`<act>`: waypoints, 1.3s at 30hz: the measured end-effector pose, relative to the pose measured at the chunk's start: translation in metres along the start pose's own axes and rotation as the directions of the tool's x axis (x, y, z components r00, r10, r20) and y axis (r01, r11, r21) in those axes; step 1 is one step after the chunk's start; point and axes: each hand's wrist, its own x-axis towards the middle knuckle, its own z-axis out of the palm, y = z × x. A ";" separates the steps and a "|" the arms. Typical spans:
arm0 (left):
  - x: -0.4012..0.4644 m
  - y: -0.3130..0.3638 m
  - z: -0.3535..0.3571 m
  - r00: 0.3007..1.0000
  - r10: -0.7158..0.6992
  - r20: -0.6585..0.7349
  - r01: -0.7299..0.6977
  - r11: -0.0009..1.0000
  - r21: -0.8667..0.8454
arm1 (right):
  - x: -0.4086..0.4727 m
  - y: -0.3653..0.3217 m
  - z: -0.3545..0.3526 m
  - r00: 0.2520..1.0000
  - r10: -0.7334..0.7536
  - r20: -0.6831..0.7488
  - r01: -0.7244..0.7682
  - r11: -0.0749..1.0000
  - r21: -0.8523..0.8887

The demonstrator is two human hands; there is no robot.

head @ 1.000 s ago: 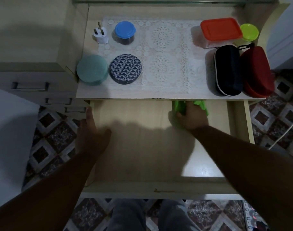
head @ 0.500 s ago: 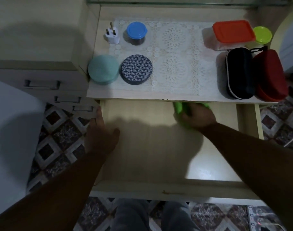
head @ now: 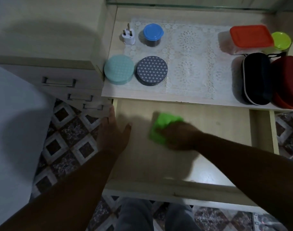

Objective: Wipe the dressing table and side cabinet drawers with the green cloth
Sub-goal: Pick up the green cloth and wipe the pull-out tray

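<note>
Pulled-out drawer (head: pixel 217 130) of the bench (head: pixel 200 20) is filling the centre of the frame. Right hand (head: pixel 179 137) is lying on top of the green cloth (head: pixel 162 125), pressing it onto the drawer floor at centre frame; hand is motion-blurred, so cannot tell whether the fingers are flat or curling round the cloth. Cloth is sticking out above and to the left of the hand. Left hand (head: pixel 112 132) is resting on the drawer's left edge at left of centre, fingers straight and spread, thumb pointing out over the drawer floor, gripping nothing.

Bench top is running across the upper half of the frame with a white lace mat (head: pixel 189 64) lying on it. Upper left of the top: white plug (head: pixel 128 37) and blue-lidded jar (head: pixel 153 36) side by side. Below them a teal round tin (head: pixel 119 71) and a dark patterned round tin (head: pixel 152 70), just beside each other near the front edge. Upper right: orange-lidded box (head: pixel 250 37) with a lime-lidded tub (head: pixel 281 40) right of it. Below those a black zip case (head: pixel 256 79) and a red case (head: pixel 287 80), touching.

Side cabinet drawers (head: pixel 59 82) are sitting at left of frame, shut. Patterned tile floor (head: pixel 65 139) is showing at lower left.
</note>
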 end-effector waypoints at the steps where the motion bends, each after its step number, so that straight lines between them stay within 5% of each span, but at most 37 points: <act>1: -0.001 0.000 0.000 1.000 -0.005 -0.005 0.005 1.000 -0.016 | 0.006 0.011 -0.009 0.943 0.323 -0.075 -0.317 0.945 0.082; 3: -0.003 -0.002 0.001 1.000 0.003 -0.006 -0.003 0.999 -0.051 | 0.018 0.017 -0.020 0.587 0.802 -0.108 -0.655 0.549 0.518; 4: -0.003 -0.003 0.002 1.000 0.010 -0.002 -0.010 0.998 -0.064 | 0.025 0.014 -0.023 0.440 0.897 -0.048 -0.672 0.364 0.645; 5: -0.002 -0.004 0.002 1.000 0.009 -0.001 -0.009 0.997 -0.080 | 0.032 0.006 -0.021 0.375 0.927 -0.008 -0.691 0.285 0.665; 6: 0.000 -0.007 0.003 1.000 -0.003 -0.006 0.002 0.993 -0.115 | 0.038 -0.005 -0.015 0.397 0.916 -0.051 -0.709 0.341 0.617; 8: 0.003 -0.010 0.004 0.999 -0.044 -0.026 0.036 0.967 -0.250 | 0.043 -0.036 0.006 0.640 0.716 -0.280 -0.595 0.692 0.410; 10: 0.004 -0.014 0.004 0.991 -0.119 -0.055 0.086 0.906 -0.415 | 0.040 -0.068 0.023 0.941 0.084 -0.327 -0.025 0.983 0.180; 11: 0.003 -0.017 0.005 0.983 -0.178 -0.054 0.130 0.866 -0.482 | 0.036 -0.077 0.028 0.942 -0.279 -0.189 0.302 0.947 0.105; 12: 0.003 -0.018 0.006 0.972 -0.233 -0.035 0.179 0.829 -0.530 | 0.033 -0.077 0.031 0.852 -0.522 -0.044 0.524 0.847 0.092; 14: 0.004 -0.020 0.007 0.960 -0.281 -0.001 0.232 0.792 -0.564 | 0.040 -0.062 0.024 0.750 -0.660 0.056 0.654 0.751 0.089; 16: 0.005 -0.021 0.008 0.959 -0.283 -0.017 0.225 0.796 -0.562 | 0.059 -0.040 0.012 0.871 -0.491 -0.011 0.491 0.871 0.006; 18: 0.006 -0.022 0.009 0.959 -0.281 -0.043 0.210 0.802 -0.559 | 0.077 -0.023 -0.006 0.969 0.026 -0.245 -0.015 0.999 0.046; 19: 0.006 -0.023 0.009 0.959 -0.278 -0.049 0.203 0.800 -0.565 | 0.084 -0.017 -0.016 0.886 0.365 -0.287 -0.302 0.922 0.240; 20: 0.005 -0.022 0.009 0.963 -0.267 -0.050 0.191 0.798 -0.572 | 0.088 -0.015 -0.022 0.734 0.640 -0.229 -0.496 0.735 0.463; 21: 0.005 -0.022 0.009 0.965 -0.257 -0.045 0.184 0.795 -0.579 | 0.092 -0.017 -0.025 0.620 0.768 -0.161 -0.575 0.584 0.573; 22: 0.006 -0.021 0.007 0.968 -0.248 -0.037 0.181 0.791 -0.584 | 0.094 -0.020 -0.022 0.586 0.788 -0.190 -0.600 0.579 0.552; 24: 0.006 -0.020 0.005 0.969 -0.247 -0.026 0.185 0.786 -0.589 | 0.096 -0.037 -0.006 0.694 0.652 -0.306 -0.541 0.752 0.376; 26: 0.005 -0.017 0.004 0.967 -0.255 -0.024 0.191 0.778 -0.598 | 0.089 -0.062 0.014 0.924 0.218 -0.314 -0.175 0.971 0.159; 28: 0.004 -0.016 0.003 0.964 -0.264 -0.009 0.206 0.773 -0.600 | 0.082 -0.068 0.023 0.955 -0.225 -0.192 0.226 0.974 -0.020; 29: 0.004 -0.017 0.003 0.966 -0.258 -0.012 0.199 0.773 -0.602 | 0.083 -0.061 0.021 0.938 -0.314 -0.148 0.303 0.948 -0.092; 32: 0.004 -0.017 0.004 0.969 -0.243 -0.047 0.164 0.774 -0.611 | 0.100 -0.038 -0.012 0.995 -0.031 -0.098 0.015 0.987 -0.158; 35: 0.005 -0.019 0.007 0.971 -0.228 -0.076 0.136 0.781 -0.609 | 0.110 -0.026 -0.029 0.923 0.384 0.033 -0.385 0.923 0.020; 39: 0.005 -0.017 0.005 0.976 -0.194 -0.094 0.095 0.779 -0.620 | 0.109 -0.057 -0.010 0.857 0.507 -0.091 -0.503 0.862 0.062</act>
